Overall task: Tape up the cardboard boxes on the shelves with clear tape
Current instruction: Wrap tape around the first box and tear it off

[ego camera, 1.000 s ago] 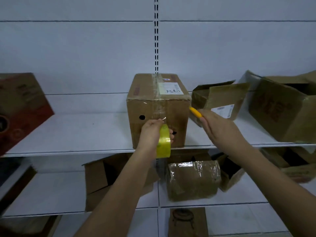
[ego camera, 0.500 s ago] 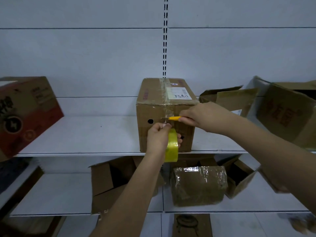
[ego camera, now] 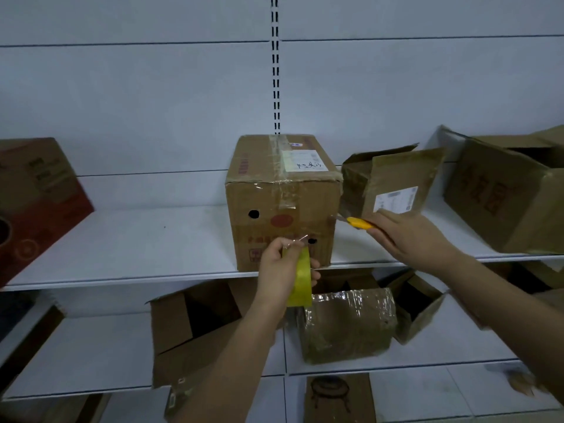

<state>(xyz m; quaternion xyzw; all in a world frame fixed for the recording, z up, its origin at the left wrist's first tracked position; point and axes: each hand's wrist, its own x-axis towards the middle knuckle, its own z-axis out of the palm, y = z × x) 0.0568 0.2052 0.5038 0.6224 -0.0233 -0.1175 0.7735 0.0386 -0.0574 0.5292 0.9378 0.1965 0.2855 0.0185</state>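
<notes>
My left hand and right hand are both bare, with no gloves, rings or watch that I can make out. Both forearms are uncovered as far as the bottom edge of the view, with no sleeve or cuff showing on either. The fingers are short-nailed as far as I can tell, though the dim light blurs that detail.

Dim, flat light, wide-angle edge warp, slight blur

Both arms reach forward, left hand and right hand closed.
</notes>
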